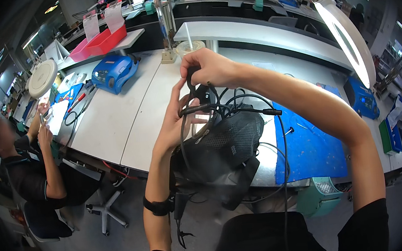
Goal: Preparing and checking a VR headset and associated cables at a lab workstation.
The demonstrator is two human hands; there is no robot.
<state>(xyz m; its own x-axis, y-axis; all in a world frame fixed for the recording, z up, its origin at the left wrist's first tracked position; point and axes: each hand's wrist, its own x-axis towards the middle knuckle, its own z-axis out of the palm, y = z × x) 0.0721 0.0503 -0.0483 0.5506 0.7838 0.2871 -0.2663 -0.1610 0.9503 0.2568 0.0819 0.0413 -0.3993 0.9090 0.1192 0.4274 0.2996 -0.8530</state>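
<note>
Both my hands are raised over a black mesh bag (234, 134) at the front edge of the workbench. My right hand (217, 69) is closed, pinching a dark loop that looks like part of the black cable (282, 141). Just below it, my left hand (168, 131) has the cable bundle between its thumb and partly spread fingers. Several cable loops fan out rightward from there, and one free end with a black connector (272, 112) lies over the bag. A length of cable hangs down past the bench edge. Fingers partly hide what sits between the two hands.
A blue mat (311, 148) lies right of the bag, with a small screw-like part on it. Behind my hands stands a lidded cup (186, 48) with a straw. Blue bench units (113, 75), a ring lamp (347, 44) and a green bin (318, 196) surround me. Another person (31, 168) works at left.
</note>
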